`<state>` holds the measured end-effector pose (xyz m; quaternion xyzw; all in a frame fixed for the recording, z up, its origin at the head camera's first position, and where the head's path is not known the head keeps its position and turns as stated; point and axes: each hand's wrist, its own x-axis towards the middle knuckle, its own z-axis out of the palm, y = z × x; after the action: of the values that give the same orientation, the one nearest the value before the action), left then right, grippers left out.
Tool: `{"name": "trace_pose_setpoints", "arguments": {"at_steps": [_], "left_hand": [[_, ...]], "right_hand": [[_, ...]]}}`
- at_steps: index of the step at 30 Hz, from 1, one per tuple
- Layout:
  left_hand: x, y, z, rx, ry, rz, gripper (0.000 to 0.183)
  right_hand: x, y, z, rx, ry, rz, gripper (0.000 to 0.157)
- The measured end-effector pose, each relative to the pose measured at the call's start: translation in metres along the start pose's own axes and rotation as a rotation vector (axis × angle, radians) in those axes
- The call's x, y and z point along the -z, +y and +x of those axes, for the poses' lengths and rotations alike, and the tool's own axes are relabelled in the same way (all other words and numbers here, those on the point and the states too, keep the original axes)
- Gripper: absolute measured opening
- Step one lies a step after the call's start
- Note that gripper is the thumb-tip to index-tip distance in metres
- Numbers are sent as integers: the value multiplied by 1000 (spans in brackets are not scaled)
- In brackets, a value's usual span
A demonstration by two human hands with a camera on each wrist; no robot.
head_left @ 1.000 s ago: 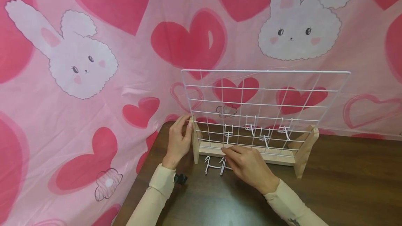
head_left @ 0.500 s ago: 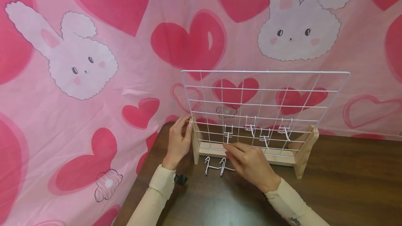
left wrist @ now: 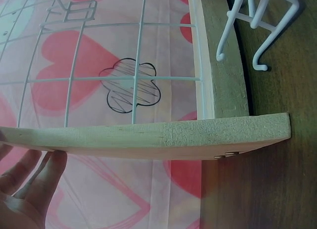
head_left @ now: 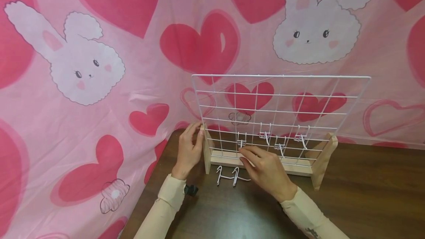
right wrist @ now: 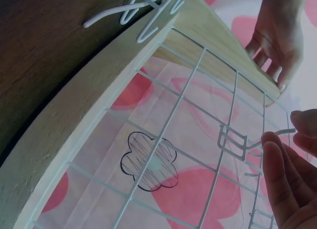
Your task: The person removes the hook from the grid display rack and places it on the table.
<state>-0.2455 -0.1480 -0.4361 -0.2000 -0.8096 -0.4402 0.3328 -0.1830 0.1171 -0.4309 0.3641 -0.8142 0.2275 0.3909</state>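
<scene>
A white wire grid (head_left: pixel 282 75) stands upright in a wooden base with two side panels. My right hand (head_left: pixel 269 172) is at the lower left of the grid. Thumb and fingers pinch the prong of a white wire hook (right wrist: pixel 233 142) that hangs on the grid, plain in the right wrist view. At the left side panel (left wrist: pixel 148 137), my left hand (head_left: pixel 189 148) touches the outer face and edge with its fingertips, fingers fairly straight. More white hooks (head_left: pixel 300 137) hang on the grid to the right.
Two loose white hooks (head_left: pixel 235 177) lie on the dark wooden table (head_left: pixel 372 194) before the base, left of my right hand. The right side panel (head_left: pixel 323 161) stands opposite. A pink curtain (head_left: pixel 252 43) with hearts and rabbits hangs close behind the grid.
My right hand has moved slightly up and to the right, its fingertips rising along the front of the hanging hook. The left hand stays at the side panel.
</scene>
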Motion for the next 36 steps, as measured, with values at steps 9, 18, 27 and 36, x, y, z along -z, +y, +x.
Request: {"name": "trace_pose_setpoints", "arguments": {"at_steps": [9,18,27,36], "left_hand": [[1,2,2,-2,-12,10,29],[1,3,3,-10,12,-1,28],[-1,1,-1,-10,2,2,28],[-1,1,0,-20,10,7,29]], "right_hand": [[-4,4,2,-6,47,1,36],[-7,6,6,-7,38,-25,38],[-14,7,5,-16,38,-25,31],[-16,9,5,-26,38,-39,20]]}}
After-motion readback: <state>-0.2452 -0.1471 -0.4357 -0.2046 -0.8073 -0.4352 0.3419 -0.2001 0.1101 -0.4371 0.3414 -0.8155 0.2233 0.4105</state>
